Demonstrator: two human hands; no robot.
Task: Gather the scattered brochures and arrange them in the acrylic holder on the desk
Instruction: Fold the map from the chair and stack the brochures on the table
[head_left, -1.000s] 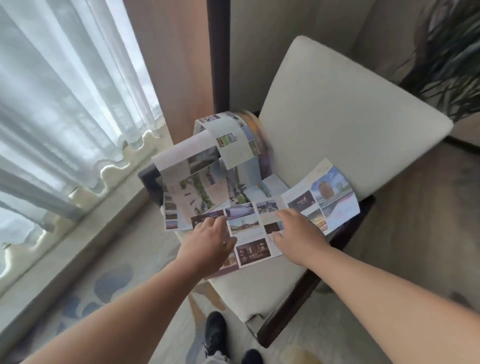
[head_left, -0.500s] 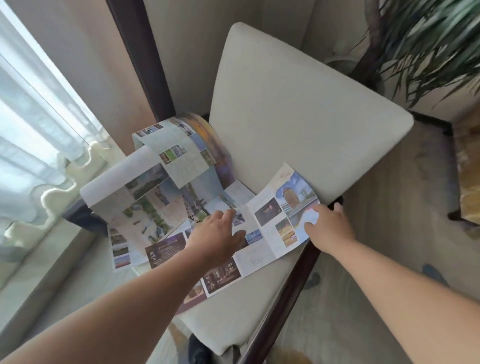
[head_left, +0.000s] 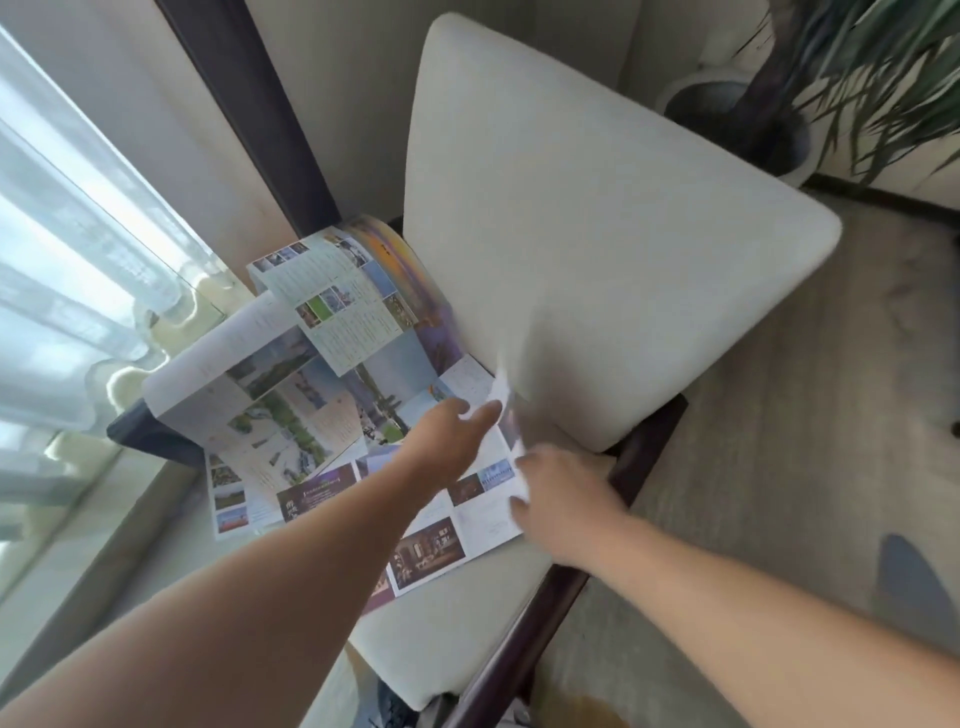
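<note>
Looks down on a cream-cushioned chair (head_left: 597, 234) with printed brochures spread over its seat, both bare arms stretched above them. Pinches, with the left hand (head_left: 452, 434), the raised white end panel of a long unfolded brochure (head_left: 431, 545), thumb against forefinger, somewhat blurred. Finds that brochure flat under the left forearm, long axis running crosswise from left of the left hand over to the right hand (head_left: 563, 501), its right end turned up toward the chair back. Cannot tell whether the right hand, smeared at the brochure's right edge, grips or only touches it. Shows a second brochure (head_left: 270, 395) left of and beyond the left hand, half open and arched, long axis pointing away toward the wall, top curling against the chair back. Beyond the right hand, a potted plant (head_left: 737, 124); far left, a sheer curtain (head_left: 62, 260).
</note>
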